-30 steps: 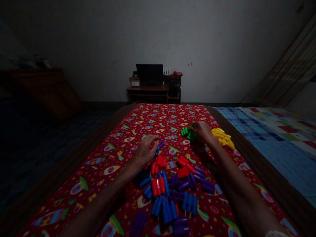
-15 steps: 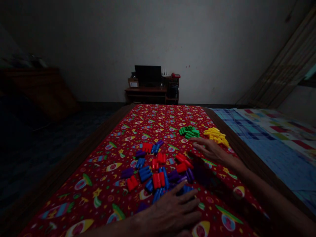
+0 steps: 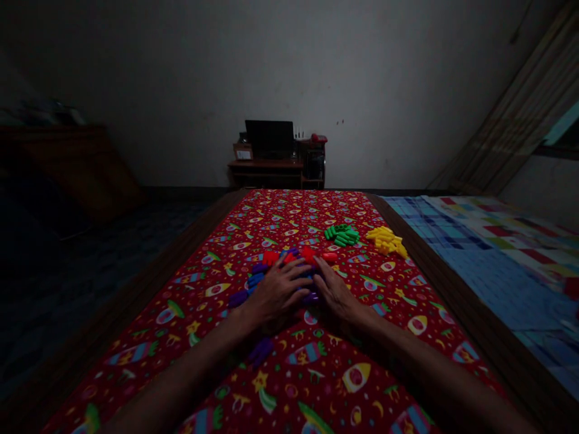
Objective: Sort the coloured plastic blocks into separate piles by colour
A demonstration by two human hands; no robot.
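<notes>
Red plastic tube-shaped pieces point(image 3: 270, 258), blue ones point(image 3: 254, 281) and purple ones point(image 3: 237, 298) lie bunched together on the cloth, partly covered by my hands. My left hand point(image 3: 279, 290) rests palm down over them, its fingers spread. At the right side of the bunch, my right hand point(image 3: 338, 294) has its fingers stretched out against the pieces, gripping none that I can see. One red piece point(image 3: 330, 257) sits just beyond the right fingertips. Nearer to me, a purple piece point(image 3: 260, 352) lies apart, beside my left forearm.
Beyond the bunch are a green pile point(image 3: 342, 235) and a yellow pile point(image 3: 387, 241) of similar pieces. A red patterned cloth point(image 3: 357, 374) covers the long table with brown edges point(image 3: 420, 259). A desk with a monitor point(image 3: 270, 139) stands at the far wall.
Both hands have moved forward and come together around the pieces. The scattered red, blue and purple pieces are now bunched closer and farther away; one purple piece stays behind.
</notes>
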